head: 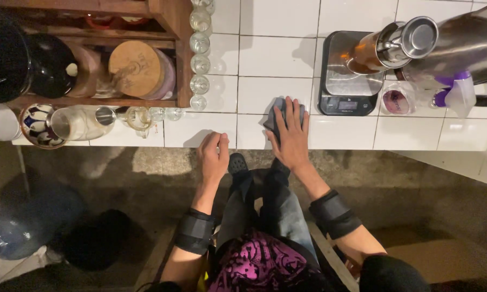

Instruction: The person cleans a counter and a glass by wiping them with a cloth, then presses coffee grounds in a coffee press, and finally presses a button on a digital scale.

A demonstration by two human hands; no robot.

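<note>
White tiled counter (276, 54), seen from above, with a person standing at its front edge.
Left hand (213, 158) curls, holding nothing, on the edge; right hand (292, 132) presses flat on a dark folded cloth (276, 116), its long axis running away from the person. Pushed rightward, the cloth could knock the black digital scale (345, 81) just beside it and tip the copper-and-steel pot (394, 43).

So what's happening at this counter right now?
A person stands at a white tiled counter. Their right hand lies flat on a dark cloth on the tiles, and the left hand rests on the counter's front edge. Beside the cloth sits a scale, with a steel kettle above it.
</note>
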